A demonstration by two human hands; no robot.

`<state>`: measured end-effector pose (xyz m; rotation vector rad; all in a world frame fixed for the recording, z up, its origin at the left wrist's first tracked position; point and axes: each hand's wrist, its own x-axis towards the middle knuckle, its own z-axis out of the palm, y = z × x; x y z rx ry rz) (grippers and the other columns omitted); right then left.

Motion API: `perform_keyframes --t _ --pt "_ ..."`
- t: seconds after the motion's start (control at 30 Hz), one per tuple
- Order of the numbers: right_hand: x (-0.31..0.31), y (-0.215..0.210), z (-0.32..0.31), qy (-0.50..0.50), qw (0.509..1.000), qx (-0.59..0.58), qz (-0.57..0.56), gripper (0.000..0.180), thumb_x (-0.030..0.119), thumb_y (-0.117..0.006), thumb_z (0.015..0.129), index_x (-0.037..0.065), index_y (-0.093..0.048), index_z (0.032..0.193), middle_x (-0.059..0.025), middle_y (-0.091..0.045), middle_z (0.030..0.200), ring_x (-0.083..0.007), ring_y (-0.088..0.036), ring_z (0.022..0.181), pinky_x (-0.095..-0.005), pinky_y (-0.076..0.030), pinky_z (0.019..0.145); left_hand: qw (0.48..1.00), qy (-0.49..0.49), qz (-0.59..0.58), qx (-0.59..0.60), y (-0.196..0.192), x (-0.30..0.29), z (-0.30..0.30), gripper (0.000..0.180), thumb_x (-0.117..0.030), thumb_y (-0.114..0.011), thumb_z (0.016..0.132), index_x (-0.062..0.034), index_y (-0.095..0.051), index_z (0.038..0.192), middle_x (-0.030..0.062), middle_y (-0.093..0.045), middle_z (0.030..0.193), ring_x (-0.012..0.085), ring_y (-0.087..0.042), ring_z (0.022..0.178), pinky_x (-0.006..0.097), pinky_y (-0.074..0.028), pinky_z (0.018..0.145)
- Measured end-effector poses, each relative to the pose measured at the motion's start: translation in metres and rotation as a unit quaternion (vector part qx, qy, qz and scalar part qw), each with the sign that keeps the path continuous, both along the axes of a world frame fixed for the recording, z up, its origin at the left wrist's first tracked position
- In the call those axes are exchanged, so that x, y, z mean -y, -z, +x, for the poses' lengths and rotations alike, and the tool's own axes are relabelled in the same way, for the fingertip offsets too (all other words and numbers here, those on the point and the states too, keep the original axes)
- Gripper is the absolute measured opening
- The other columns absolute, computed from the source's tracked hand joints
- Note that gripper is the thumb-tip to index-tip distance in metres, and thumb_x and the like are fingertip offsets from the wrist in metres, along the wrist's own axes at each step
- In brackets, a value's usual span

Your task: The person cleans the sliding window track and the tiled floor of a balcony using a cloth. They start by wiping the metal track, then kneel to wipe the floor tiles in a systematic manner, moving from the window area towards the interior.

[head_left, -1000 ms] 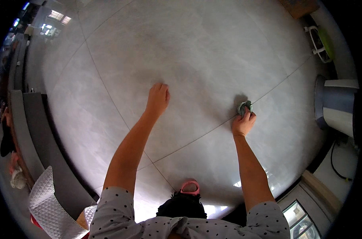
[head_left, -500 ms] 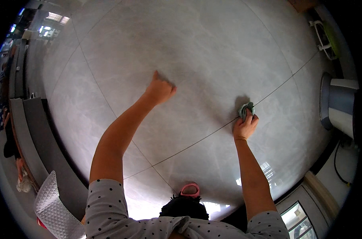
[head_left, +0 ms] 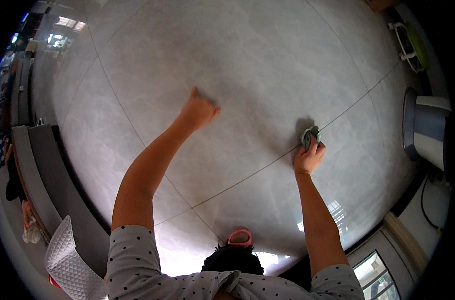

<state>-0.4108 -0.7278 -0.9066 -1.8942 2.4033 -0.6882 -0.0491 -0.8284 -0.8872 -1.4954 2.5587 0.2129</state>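
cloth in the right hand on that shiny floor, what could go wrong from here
1. The right hand grips only a small bunched cloth; it may skip parts of the grout line.
2. The left hand braces on glossy floor; if that tile is wet, it could slide.
3. The cable at right could snag.

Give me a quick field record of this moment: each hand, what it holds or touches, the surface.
left hand: bare, knuckles bent, resting on the floor, holding nothing
right hand: pressing a cloth to the floor
cloth: small, green, bunched, next to a tile joint
floor: glossy grey marbled tiles with thin dark joints
sleeves: pale, dark dots
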Motion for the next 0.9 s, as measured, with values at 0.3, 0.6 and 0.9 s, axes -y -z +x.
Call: perform_keyframes --t 0.3,0.6,0.9 --pt "0.0 0.0 0.002 0.004 1.0 0.001 -0.006 0.047 0.006 -0.056 0.065 0.016 -0.054 0.111 -0.0146 -0.047 0.101 -0.0336 -0.048 0.092 -0.0418 -0.041 0.078 0.999 0.031 -0.028 -0.01 0.002 -0.008 0.006 0.056 -0.033 -0.031 0.093 -0.0018 -0.06 0.057 0.0136 -0.056 0.054 0.0309 -0.056 0.059 0.048 -0.024 0.102" --pt "0.0 -0.002 0.004 0.001 1.0 0.012 -0.014 0.046 0.005 -0.056 0.064 0.015 -0.055 0.109 -0.0146 -0.047 0.1 -0.0339 -0.048 0.092 -0.0417 -0.041 0.078 0.999 0.012 0.052 0.011 -0.012 0.008 0.005 0.046 -0.031 -0.036 0.092 0.0019 -0.06 0.071 0.0172 -0.061 0.075 0.032 -0.059 0.075 0.048 -0.027 0.101" --pt "-0.001 -0.005 0.003 0.0 1.0 0.018 -0.002 0.048 0.004 -0.059 0.063 0.015 -0.055 0.11 -0.0143 -0.046 0.102 -0.0339 -0.047 0.093 -0.0418 -0.041 0.079 0.998 0.005 0.058 0.034 -0.027 0.012 0.001 0.043 -0.03 -0.039 0.091 0.0005 -0.061 0.071 0.0174 -0.062 0.071 0.033 -0.06 0.076 0.049 -0.035 0.094"
